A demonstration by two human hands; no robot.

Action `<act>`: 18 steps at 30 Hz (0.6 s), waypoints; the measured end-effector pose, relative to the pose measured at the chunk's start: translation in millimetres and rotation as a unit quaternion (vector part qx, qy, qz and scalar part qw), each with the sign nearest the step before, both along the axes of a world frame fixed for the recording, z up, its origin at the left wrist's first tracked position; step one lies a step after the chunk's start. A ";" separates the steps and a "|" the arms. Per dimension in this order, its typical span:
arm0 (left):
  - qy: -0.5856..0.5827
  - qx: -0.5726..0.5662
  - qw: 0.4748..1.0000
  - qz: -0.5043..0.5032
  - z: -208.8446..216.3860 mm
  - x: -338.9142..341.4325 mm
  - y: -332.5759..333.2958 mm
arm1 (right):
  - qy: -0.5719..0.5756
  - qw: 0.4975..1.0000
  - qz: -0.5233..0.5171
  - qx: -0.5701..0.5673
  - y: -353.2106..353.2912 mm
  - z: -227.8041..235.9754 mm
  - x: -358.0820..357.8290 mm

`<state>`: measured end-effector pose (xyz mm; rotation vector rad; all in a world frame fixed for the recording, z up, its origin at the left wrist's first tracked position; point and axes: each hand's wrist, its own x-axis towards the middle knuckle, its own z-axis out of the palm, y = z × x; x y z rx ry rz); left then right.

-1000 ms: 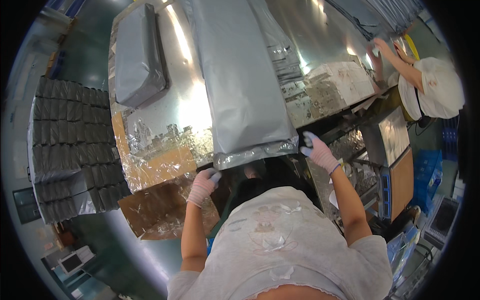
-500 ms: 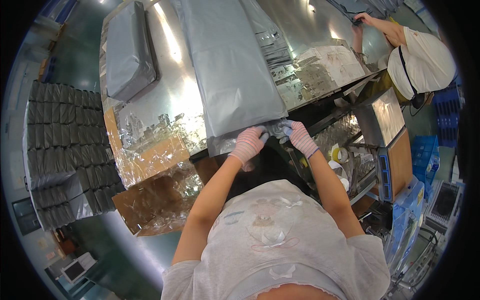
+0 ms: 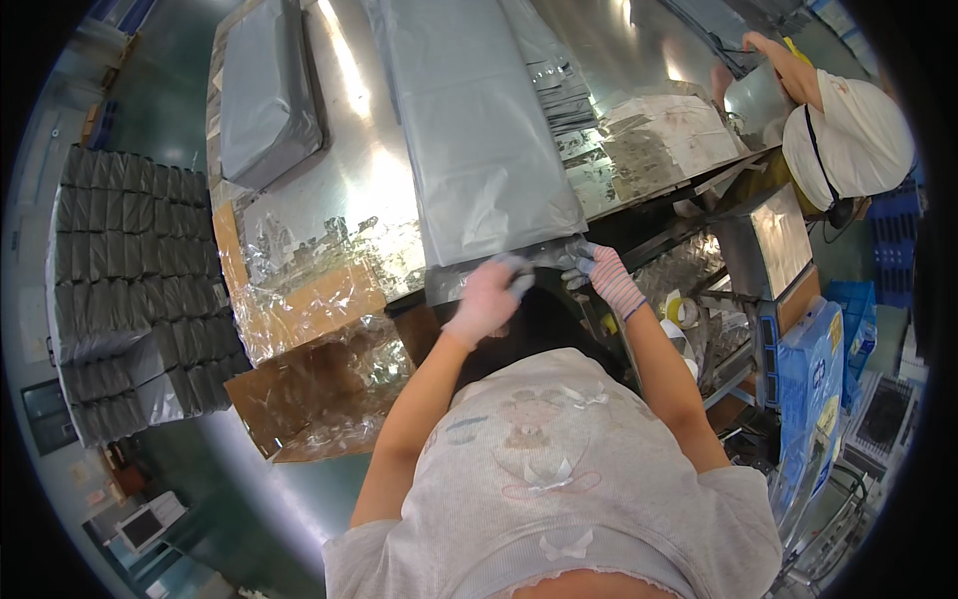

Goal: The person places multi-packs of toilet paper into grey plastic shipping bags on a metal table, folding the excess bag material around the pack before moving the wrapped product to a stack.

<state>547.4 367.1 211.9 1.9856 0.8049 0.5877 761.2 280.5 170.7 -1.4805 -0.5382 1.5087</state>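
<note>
Grey plastic (image 3: 489, 140), lying on the table (image 3: 359, 190); long axis runs away from its near edge, far end bearing slightly left, near end overhanging. At that edge: left hand (image 3: 487, 302), blurred, and right hand (image 3: 611, 280), fingers at the plastic's right corner; whether either grips cannot be told.

metal table (image 3: 349, 185) | grey bundle (image 3: 264, 95), left | grey plastic sheeting (image 3: 489, 140), middle

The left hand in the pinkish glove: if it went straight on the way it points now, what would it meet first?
Probably the near edge of the long, grey, plastic-covered bundle. The left hand is blurred, so depth and contact are unclear.
</note>
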 end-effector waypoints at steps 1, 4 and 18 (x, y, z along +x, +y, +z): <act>0.034 0.004 0.999 0.040 5.1 -23.7 0.7 | -0.003 1.000 -0.001 -0.006 -5.3 -13.6 4.5; 0.060 -0.027 0.978 0.198 -6.8 -122.8 -1.3 | 0.000 0.999 -0.027 -0.032 -15.2 -36.6 13.3; 0.150 -0.029 0.735 0.661 79.5 -349.9 -72.4 | -0.118 0.987 0.070 -0.088 -5.9 -35.7 29.8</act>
